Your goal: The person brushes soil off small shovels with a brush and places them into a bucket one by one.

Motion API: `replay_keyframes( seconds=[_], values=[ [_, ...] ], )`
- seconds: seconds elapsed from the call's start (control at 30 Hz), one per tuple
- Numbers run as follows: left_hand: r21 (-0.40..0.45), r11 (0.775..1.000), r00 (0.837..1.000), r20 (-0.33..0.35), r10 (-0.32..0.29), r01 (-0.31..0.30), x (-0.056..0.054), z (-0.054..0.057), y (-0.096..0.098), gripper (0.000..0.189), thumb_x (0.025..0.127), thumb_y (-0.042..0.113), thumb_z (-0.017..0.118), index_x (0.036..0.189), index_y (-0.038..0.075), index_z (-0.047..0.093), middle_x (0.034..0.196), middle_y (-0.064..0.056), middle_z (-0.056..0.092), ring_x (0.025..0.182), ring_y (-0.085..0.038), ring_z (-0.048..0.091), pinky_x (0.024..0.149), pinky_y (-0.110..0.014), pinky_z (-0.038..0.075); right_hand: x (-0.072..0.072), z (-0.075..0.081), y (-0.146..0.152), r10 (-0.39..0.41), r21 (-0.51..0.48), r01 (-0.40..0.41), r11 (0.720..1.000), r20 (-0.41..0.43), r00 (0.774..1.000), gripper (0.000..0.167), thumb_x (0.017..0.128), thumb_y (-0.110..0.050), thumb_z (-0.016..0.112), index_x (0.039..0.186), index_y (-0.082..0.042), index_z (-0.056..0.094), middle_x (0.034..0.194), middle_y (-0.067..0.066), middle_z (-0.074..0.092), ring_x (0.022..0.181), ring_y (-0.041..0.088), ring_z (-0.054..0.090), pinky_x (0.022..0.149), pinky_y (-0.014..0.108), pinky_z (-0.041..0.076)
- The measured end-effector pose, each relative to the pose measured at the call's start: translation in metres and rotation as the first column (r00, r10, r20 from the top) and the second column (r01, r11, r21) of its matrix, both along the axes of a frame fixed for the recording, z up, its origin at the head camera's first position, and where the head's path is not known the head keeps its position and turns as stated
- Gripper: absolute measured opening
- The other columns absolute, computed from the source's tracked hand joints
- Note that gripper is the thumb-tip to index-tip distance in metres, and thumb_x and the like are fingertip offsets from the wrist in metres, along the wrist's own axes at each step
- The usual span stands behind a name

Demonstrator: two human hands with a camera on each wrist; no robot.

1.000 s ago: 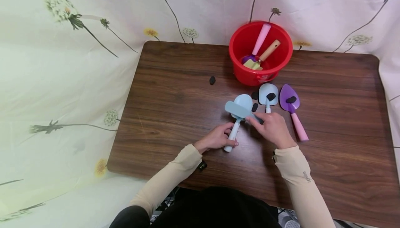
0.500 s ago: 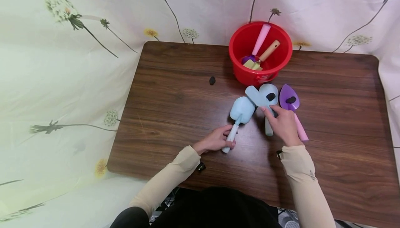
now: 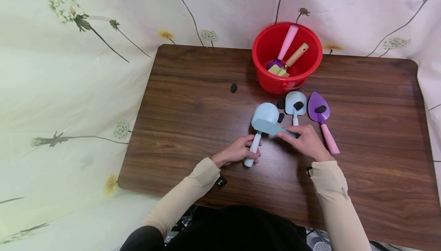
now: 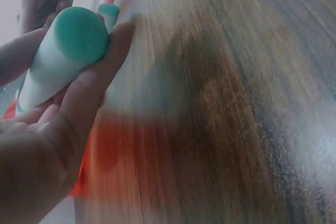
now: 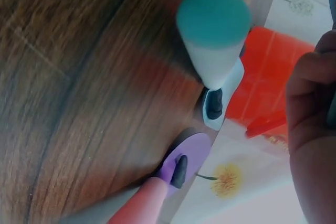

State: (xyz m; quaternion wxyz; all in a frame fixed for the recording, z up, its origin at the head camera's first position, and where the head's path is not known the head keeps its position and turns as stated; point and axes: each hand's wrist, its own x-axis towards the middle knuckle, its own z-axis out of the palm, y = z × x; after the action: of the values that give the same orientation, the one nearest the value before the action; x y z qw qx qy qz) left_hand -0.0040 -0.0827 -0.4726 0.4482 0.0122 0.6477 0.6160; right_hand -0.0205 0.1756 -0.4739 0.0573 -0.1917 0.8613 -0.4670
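My left hand [image 3: 237,153] grips the white handle of a light blue toy shovel [image 3: 264,110], its broad rounded blade pointing away from me. In the left wrist view the fingers wrap the handle [image 4: 65,53] behind its green end cap. My right hand [image 3: 304,142] holds a flat light blue tool [image 3: 267,126] with a long blunt blade and a narrow blue-grey handle. That blade lies across the near part of the shovel's blade in the head view. In the right wrist view my right hand [image 5: 315,93] shows at the right edge, mostly hiding the tool's handle.
Beside my right hand lie another pale blue shovel [image 3: 295,97] and a purple shovel [image 3: 316,100] with a pink handle, each bearing a black stone. More black stones [image 3: 234,88] lie around. A red bucket [image 3: 260,77] holding two small tools stands behind.
The right hand's flat tool swings right, off the shovel and over the pale blue one, then back left across the left hand's shovel. The left hand stays nearly in place.
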Motion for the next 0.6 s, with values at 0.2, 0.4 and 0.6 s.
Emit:
replay_keyframes(
  seconds=[0.2, 0.4, 0.6],
  values=[
    [0.038, 0.996, 0.995, -0.067, -0.078, 0.081, -0.001, 0.000, -0.005, 0.040, 0.087, -0.010, 0.059, 0.123, -0.011, 0.043, 0.105, -0.035, 0.059, 0.086, -0.040, 0.067, 0.075, -0.040, 0.058, -0.004, 0.001, 0.009, -0.132, 0.027, 0.131, 0.991, 0.071, 0.989, 0.022, 0.087, -0.022, 0.073, 0.106, -0.010, 0.075, 0.066, 0.002, 0.064, 0.056, 0.007, 0.050, 0.050, 0.019, 0.041],
    [0.036, 0.991, 0.983, -0.135, -0.125, 0.131, -0.003, -0.001, -0.006, 0.039, 0.088, -0.010, 0.059, 0.124, -0.012, 0.043, 0.102, -0.031, 0.061, 0.080, -0.027, 0.068, 0.074, -0.036, 0.058, -0.008, 0.005, 0.011, -0.315, 0.049, 0.313, 0.949, 0.063, 0.947, 0.029, 0.092, -0.033, 0.066, 0.104, -0.008, 0.074, 0.069, 0.008, 0.061, 0.060, 0.008, 0.048, 0.052, 0.017, 0.039],
    [-0.020, 0.992, 0.975, -0.182, -0.129, 0.128, -0.002, -0.001, -0.003, 0.044, 0.087, -0.008, 0.060, 0.128, -0.008, 0.044, 0.100, -0.024, 0.064, 0.079, -0.018, 0.067, 0.074, -0.031, 0.058, -0.005, 0.009, -0.001, -0.294, 0.037, 0.299, 0.953, -0.102, 0.950, 0.018, 0.089, -0.022, 0.071, 0.094, -0.005, 0.074, 0.066, 0.006, 0.062, 0.056, 0.006, 0.046, 0.051, 0.015, 0.037]
  ],
)
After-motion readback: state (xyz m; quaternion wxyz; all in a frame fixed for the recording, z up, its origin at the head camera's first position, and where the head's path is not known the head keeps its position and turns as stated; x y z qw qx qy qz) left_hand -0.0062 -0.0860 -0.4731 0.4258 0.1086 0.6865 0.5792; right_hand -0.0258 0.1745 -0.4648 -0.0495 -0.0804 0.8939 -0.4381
